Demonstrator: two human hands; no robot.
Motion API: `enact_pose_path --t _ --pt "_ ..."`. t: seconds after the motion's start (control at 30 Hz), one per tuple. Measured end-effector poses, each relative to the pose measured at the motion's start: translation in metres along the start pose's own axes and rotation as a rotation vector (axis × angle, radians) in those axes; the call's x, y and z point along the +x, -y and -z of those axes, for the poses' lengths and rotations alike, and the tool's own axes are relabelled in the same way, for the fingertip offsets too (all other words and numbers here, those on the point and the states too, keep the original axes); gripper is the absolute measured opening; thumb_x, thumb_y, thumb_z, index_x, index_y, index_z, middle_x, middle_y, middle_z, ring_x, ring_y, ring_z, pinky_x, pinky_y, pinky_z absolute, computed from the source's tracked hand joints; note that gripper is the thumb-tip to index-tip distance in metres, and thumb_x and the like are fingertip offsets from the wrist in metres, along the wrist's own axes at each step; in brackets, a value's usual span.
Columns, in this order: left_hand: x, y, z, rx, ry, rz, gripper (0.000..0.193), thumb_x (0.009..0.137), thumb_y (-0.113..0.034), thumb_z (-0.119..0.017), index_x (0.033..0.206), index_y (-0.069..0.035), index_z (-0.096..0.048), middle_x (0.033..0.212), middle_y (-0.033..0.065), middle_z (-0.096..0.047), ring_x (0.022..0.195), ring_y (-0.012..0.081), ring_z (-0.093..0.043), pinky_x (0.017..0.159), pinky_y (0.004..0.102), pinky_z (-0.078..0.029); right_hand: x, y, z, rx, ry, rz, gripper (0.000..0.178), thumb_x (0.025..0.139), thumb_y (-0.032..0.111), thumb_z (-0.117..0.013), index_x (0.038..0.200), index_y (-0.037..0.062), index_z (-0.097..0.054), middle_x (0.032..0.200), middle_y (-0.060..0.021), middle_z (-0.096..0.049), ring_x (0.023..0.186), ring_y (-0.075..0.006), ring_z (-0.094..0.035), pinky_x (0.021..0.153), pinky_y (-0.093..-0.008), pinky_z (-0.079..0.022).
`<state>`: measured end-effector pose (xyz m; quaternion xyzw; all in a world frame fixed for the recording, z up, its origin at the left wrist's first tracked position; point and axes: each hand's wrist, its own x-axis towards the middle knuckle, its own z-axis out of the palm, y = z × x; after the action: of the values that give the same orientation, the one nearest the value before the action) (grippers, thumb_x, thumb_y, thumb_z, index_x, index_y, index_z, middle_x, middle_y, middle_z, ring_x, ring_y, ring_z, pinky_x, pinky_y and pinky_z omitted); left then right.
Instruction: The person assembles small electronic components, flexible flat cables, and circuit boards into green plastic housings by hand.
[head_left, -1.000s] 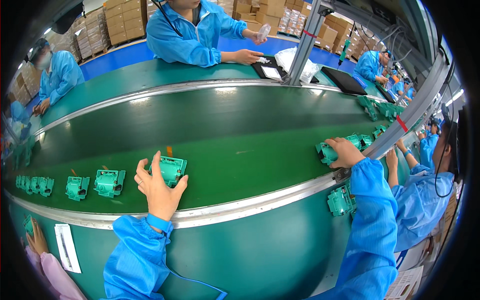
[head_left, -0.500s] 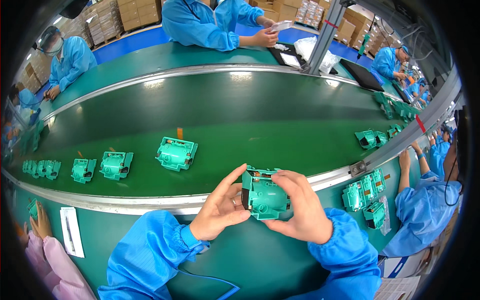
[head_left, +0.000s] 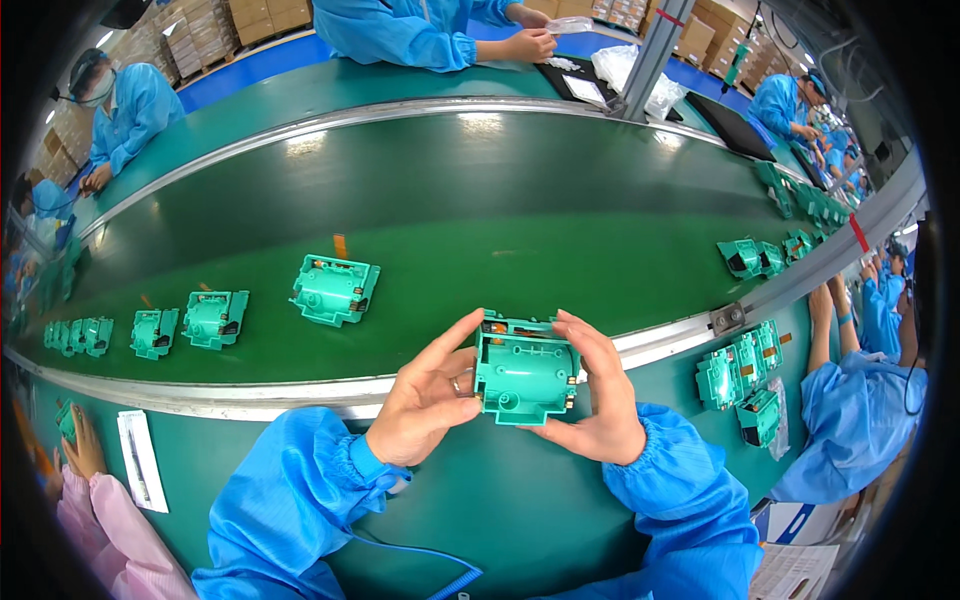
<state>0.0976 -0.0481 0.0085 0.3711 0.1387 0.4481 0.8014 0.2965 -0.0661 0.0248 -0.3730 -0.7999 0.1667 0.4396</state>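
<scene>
Between my two hands I hold a teal plastic housing [head_left: 527,375] with a rounded middle, above the near edge of the green work surface. My left hand [head_left: 422,395] grips its left side, thumb low on the front and forefinger at the top corner. My right hand [head_left: 600,395] closes on the right side, fingers at the top corner and thumb under the lower edge. Small dark and copper-coloured parts show along the housing's top and right side. Its back is hidden. A similar teal housing [head_left: 335,290] with an orange flex strip lies on the belt beyond my left hand.
A green conveyor belt [head_left: 480,200] with a metal rail [head_left: 230,402] runs across ahead, carrying more housings [head_left: 215,320]. Several housings [head_left: 718,380] lie on the bench at right, near a metal post [head_left: 800,285]. A white packet [head_left: 142,460] lies at left; co-workers sit around.
The housing in my hands has turned to face me more squarely, and my right fingers have moved off its top to its right corner. The view has shifted slightly.
</scene>
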Motion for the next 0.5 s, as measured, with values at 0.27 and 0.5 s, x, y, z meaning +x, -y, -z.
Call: enact_pose_path --t 0.27,0.5 --pt "0.0039 0.0046 0.0042 0.121 -0.031 -0.006 0.071 0.074 0.004 -0.056 0.135 -0.005 -0.020 0.126 0.0196 -0.040 0.113 0.0260 -0.043 0.094 0.0370 -0.035 -0.0046 -0.0101 0.0027 -0.016 0.010 0.088 0.082 0.056 0.005 -0.076 0.125 0.0019 -0.033 0.122 -0.0211 -0.041 0.115 -0.0407 -0.039 0.093 -0.0453 -0.036" --pt "0.0046 0.0049 0.0047 0.151 -0.052 -0.051 0.069 0.074 0.009 -0.053 0.135 -0.005 -0.023 0.125 0.0191 -0.040 0.111 0.0249 -0.045 0.093 0.0357 -0.037 -0.0095 -0.0101 -0.0053 0.653 -0.061 -0.288 0.086 0.065 0.005 -0.072 0.133 0.0013 -0.020 0.133 -0.0180 -0.027 0.119 -0.0327 -0.036 0.096 -0.0429 -0.032"
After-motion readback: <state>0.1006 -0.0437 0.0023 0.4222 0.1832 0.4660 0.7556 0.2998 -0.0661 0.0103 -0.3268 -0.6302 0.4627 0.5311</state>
